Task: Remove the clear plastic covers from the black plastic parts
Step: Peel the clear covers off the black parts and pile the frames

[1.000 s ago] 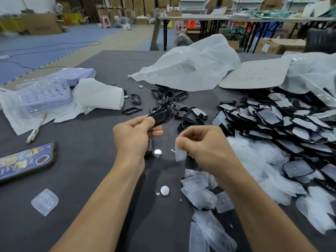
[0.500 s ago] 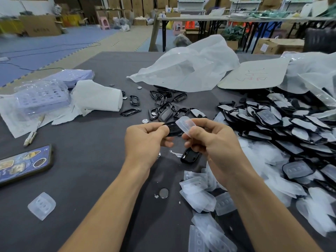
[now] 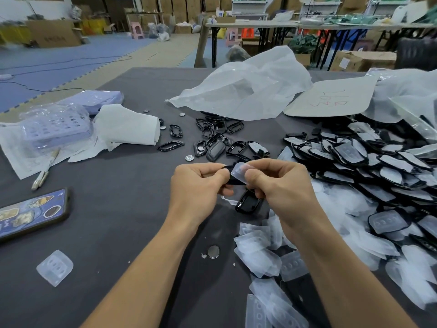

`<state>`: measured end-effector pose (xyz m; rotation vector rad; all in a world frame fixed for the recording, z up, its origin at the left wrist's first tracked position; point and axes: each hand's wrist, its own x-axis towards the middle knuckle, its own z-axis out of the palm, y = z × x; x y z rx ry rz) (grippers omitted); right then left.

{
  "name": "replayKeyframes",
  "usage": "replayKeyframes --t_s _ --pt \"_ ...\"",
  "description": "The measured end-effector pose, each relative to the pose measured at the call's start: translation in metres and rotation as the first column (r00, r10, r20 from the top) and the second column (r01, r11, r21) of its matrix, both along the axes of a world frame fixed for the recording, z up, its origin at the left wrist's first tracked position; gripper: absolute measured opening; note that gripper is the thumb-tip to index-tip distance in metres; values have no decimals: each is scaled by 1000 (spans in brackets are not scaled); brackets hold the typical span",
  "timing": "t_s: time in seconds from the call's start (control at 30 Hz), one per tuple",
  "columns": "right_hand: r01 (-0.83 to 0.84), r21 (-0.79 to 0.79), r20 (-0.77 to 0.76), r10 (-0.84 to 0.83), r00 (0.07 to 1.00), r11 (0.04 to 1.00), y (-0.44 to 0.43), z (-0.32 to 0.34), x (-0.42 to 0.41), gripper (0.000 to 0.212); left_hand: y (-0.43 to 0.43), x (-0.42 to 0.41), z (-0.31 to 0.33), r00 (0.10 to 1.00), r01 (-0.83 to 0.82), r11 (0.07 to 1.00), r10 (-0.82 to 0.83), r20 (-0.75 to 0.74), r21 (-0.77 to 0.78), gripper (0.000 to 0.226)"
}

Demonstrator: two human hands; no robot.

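My left hand (image 3: pixel 201 183) pinches a black plastic part (image 3: pixel 233 180) just above the grey table. The thumb and fingers of my right hand (image 3: pixel 279 181) pinch the clear plastic cover (image 3: pixel 238 171) at that part's right end; the cover stands partly lifted off it. Another bare black part (image 3: pixel 248 202) lies on the table just under my right hand. A big heap of covered black parts (image 3: pixel 369 162) fills the right side. Loose clear covers (image 3: pixel 264 252) lie piled at the lower right.
Bare black frames and shells (image 3: pixel 212 138) lie scattered behind my hands, in front of a crumpled white bag (image 3: pixel 246 91). A phone (image 3: pixel 30 214), a lone clear cover (image 3: pixel 54 267), a coin cell (image 3: pixel 213 252), purple trays in plastic (image 3: pixel 54 129) and white paper (image 3: pixel 127 126) occupy the left.
A second ago my hands were apart, the right one holding a clear cover low. Both hands have since come together on a black part, and the right hand now pinches its cover.
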<state>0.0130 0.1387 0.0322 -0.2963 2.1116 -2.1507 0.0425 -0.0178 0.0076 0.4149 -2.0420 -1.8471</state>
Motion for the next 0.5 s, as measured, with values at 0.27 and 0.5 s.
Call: replayKeyframes --t_s 0.27,0.5 --pt "127 340 -287 -26 958 932 -1 -8 1 13 4 4 -1 980 199 980 -199 3 -8 10" --pt "260 472 -428 -39 903 843 -1 -9 2 13 5 9 8 926 379 915 -374 -57 137 40"
